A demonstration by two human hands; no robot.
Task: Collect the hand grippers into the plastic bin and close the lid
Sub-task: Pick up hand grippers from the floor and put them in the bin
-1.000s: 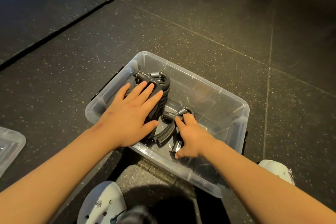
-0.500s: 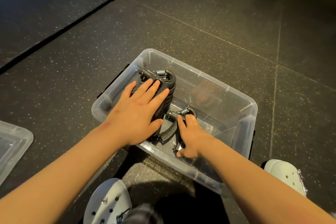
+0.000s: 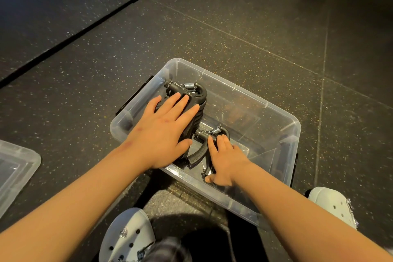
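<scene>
Hand grippers (image 3: 192, 97) are lying stacked in the far-left part of the clear plastic bin (image 3: 265, 103), which is sitting on the dark speckled floor (image 3: 234, 27). Their long axis is running away from the person, with spring heads and knobs pointing at the far wall and handles coming back toward the near wall. The left hand (image 3: 161, 134) is lying flat on top of that stack, palm down, fingers (image 3: 180, 102) straight and slightly spread, pressing rather than gripping. How many are in the stack is hard to tell, since the hand is covering most of it.

Just beside it, a lone gripper (image 3: 209, 133) is resting on the bin's bottom, its spring end also pointing away and its handles splaying toward the near wall. The right hand (image 3: 225, 159) is reaching in over the near rim and closing round one handle, fingers (image 3: 212, 144) curled over it and the thumb tucked at the near end; that handle is mostly hidden, while the other is jutting out free to the left.

The lid (image 3: 17, 168) is lying well apart at the left edge, cut off by the frame. Two pale shoes (image 3: 127, 234) are showing at the bottom.
</scene>
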